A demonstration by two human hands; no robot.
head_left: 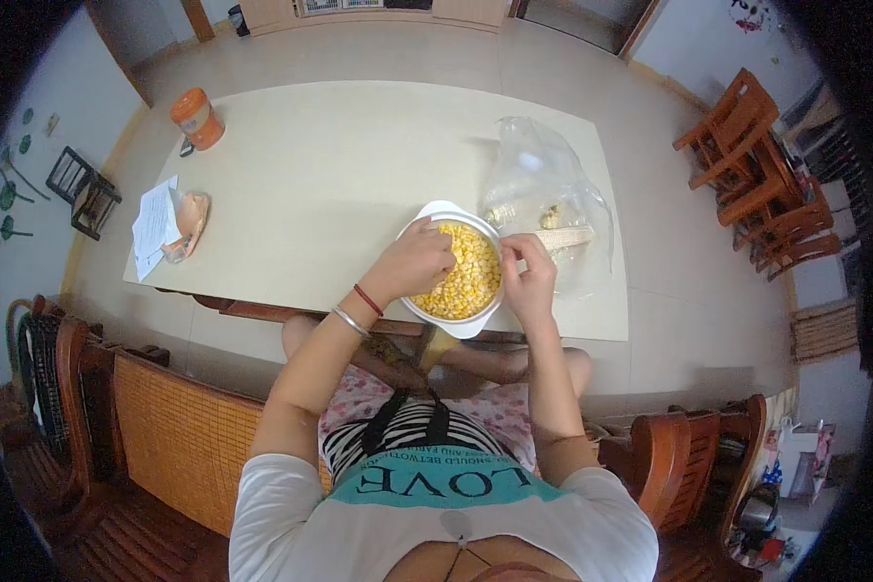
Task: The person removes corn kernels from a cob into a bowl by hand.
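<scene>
While the white bowl is set at the near edge of the surface, filled with yellow corn kernels, its left part is covered by the left hand, whose fingers are curled over the kernels; whether anything is gripped cannot be told. The right hand is held at the bowl's right rim, thumb and forefinger brought close together, though any grip is unclear. Just beyond it, a pale corn cob is laid on a clear plastic bag.
</scene>
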